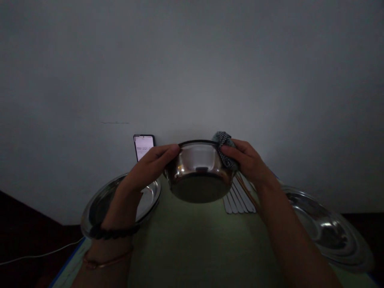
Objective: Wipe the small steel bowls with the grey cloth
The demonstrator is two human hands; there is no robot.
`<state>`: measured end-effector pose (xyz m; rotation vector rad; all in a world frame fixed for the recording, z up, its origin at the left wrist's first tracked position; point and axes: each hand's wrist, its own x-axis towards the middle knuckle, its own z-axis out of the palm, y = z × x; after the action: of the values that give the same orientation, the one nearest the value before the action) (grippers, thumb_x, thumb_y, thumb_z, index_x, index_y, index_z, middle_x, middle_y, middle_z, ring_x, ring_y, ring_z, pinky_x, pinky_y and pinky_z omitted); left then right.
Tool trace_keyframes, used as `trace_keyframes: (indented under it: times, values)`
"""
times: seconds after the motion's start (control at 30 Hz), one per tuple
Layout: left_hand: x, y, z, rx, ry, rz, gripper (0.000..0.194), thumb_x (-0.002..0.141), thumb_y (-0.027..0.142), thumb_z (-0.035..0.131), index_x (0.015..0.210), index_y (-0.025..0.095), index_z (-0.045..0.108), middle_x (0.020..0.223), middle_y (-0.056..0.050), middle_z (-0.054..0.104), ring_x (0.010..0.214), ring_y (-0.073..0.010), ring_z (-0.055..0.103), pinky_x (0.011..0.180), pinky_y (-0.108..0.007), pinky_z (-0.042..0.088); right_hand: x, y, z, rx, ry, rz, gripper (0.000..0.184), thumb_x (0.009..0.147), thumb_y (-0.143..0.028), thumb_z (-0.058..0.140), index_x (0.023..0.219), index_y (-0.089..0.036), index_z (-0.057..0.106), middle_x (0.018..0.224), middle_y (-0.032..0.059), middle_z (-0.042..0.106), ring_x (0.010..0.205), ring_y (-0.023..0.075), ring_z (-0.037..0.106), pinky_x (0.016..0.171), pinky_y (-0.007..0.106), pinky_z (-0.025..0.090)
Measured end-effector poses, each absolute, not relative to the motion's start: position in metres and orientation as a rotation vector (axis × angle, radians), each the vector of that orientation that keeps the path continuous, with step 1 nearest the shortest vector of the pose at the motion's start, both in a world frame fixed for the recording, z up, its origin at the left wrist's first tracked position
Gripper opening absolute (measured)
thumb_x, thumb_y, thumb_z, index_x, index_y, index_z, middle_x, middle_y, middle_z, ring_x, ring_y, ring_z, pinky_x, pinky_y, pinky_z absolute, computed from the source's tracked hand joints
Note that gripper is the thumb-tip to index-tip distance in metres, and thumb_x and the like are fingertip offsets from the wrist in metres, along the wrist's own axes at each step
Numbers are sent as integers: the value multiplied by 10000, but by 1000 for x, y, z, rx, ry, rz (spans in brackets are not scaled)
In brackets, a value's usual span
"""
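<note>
A shiny stainless steel bowl (199,160) hangs above the table, tilted so that its flat underside faces me. My left hand (153,162) is closed on its left rim, thumb along the outside. My right hand (244,158) is closed on a dark patterned cloth (225,146), which is pressed against the bowl's right side and rim. The fingers behind the bowl and cloth are hidden, and so is the bowl's inside.
A wide metal basin (99,208) stands on the left, partly behind my left forearm. Another metal basin (330,228) lies on the right. Several flat metal handles (238,200) lie on the greenish table (198,244). A lit phone (144,145) leans against the wall.
</note>
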<state>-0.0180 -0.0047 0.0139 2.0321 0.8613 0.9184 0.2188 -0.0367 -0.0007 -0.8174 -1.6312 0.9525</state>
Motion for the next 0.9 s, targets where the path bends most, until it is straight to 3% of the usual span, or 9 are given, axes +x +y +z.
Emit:
trace_keyframes:
  times: [0.1,0.27,0.5,0.73,0.9]
  values:
    - [-14,-7,14,1971,880,949,399,882,507,432,684,173,524,613,29,490,557,-92,427,499,-213,347,218,-37,0,-844,-1597,945,281,826,-450,588,733,-190,534,678,-32,468,601,91,414,539,222,368]
    - [-4,-13,20,2177,832,608,385,874,471,463,639,170,505,578,42,429,529,-85,407,474,-206,327,210,-39,2,-936,-1967,922,283,853,-432,566,738,-174,552,694,-17,500,646,99,438,567,228,374]
    - [-21,2,7,1917,820,1000,368,893,468,442,716,168,560,655,14,510,595,-98,442,539,-210,381,219,-43,5,-858,-1546,880,284,809,-461,599,727,-198,532,662,-30,458,577,91,402,505,219,353]
    - [-12,-13,20,2086,813,721,378,889,459,457,652,168,502,601,30,442,560,-91,409,496,-210,341,210,-44,6,-910,-1844,887,309,849,-441,580,699,-176,529,654,-28,457,605,87,408,513,210,338]
    - [-17,-5,12,1963,812,1033,364,896,491,441,709,185,507,652,24,457,579,-94,401,505,-216,343,219,-40,2,-837,-1510,886,282,799,-462,617,731,-197,548,685,-23,469,602,96,416,530,221,369]
